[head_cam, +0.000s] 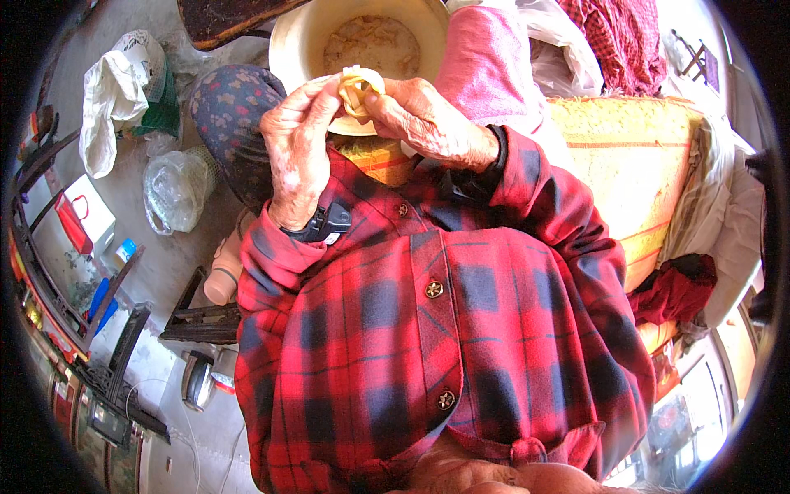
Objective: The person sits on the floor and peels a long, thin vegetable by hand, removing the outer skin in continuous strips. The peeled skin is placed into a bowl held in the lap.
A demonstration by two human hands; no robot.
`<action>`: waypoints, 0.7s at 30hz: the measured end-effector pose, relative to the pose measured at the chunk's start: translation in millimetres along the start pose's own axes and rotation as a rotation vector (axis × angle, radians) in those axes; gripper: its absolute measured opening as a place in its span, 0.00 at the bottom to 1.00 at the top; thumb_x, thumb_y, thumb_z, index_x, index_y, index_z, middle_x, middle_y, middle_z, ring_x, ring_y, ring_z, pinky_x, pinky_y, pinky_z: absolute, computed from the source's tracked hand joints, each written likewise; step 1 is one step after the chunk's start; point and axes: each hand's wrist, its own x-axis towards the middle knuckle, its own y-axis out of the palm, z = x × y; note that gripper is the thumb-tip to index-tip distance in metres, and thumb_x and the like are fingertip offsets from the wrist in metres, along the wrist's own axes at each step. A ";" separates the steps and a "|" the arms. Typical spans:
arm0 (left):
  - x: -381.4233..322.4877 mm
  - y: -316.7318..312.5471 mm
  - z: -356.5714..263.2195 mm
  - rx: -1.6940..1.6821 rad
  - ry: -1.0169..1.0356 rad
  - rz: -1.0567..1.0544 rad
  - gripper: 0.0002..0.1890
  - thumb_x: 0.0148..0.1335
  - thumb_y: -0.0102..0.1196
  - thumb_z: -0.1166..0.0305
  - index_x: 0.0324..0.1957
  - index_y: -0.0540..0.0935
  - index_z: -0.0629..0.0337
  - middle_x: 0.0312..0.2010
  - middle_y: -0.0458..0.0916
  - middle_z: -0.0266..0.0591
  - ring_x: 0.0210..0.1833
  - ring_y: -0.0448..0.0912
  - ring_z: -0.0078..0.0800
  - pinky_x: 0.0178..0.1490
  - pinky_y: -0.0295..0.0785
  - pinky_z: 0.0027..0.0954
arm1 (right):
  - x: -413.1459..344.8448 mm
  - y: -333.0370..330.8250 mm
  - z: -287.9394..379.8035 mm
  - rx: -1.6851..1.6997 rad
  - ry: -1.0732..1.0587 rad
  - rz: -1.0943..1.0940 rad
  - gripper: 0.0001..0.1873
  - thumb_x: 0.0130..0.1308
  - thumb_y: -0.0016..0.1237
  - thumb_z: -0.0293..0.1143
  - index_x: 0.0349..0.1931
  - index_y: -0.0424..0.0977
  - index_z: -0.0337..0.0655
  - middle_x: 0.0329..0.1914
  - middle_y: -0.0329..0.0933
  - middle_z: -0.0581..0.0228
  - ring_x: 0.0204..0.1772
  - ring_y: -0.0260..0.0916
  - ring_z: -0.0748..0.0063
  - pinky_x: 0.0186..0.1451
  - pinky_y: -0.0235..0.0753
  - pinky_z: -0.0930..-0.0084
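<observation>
My left hand point(298, 151) and my right hand point(426, 120) meet over the near rim of a cream-coloured bucket point(290, 49). Between their fingertips is a pale yellow strip point(355, 92) curled into a loop; its material is hard to tell. My left fingers pinch its left side. My right thumb and fingers hold its right side, with the thumb tip against the loop. Similar yellowish pieces point(373, 40) lie on the bottom of the bucket. Dark bands circle both my wrists.
A pink towel point(484, 62) lies right of the bucket. Yellow striped cloth point(617, 173) covers the surface at my right. On the floor to the left are a clear plastic bag point(176, 191) and a white bag point(108, 111). A dark wooden edge point(234, 21) stands beyond the bucket.
</observation>
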 end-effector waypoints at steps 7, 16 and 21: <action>-5.8 9.4 -7.1 0.153 0.031 0.090 0.11 0.68 0.53 0.73 0.46 0.81 0.69 0.40 0.83 0.38 0.41 0.79 0.21 0.48 0.73 0.24 | -3.8 1.1 7.6 -0.009 0.067 -0.001 0.21 0.75 0.34 0.42 0.38 0.70 0.30 0.20 0.66 0.56 0.23 0.60 0.66 0.29 0.65 0.63; -8.6 12.0 -11.4 -0.191 -0.103 0.100 0.11 0.68 0.47 0.75 0.48 0.78 0.69 0.43 0.81 0.42 0.48 0.79 0.26 0.55 0.71 0.26 | -0.8 6.5 5.3 -0.057 0.005 -0.023 0.21 0.76 0.34 0.43 0.40 0.71 0.29 0.22 0.68 0.52 0.25 0.64 0.64 0.31 0.69 0.64; -12.3 13.5 -16.0 -0.349 -0.157 0.111 0.11 0.67 0.47 0.74 0.47 0.79 0.69 0.46 0.79 0.40 0.48 0.76 0.24 0.57 0.68 0.25 | -4.2 6.7 18.7 0.000 0.095 0.008 0.20 0.77 0.35 0.42 0.39 0.71 0.30 0.22 0.70 0.48 0.25 0.70 0.56 0.32 0.70 0.63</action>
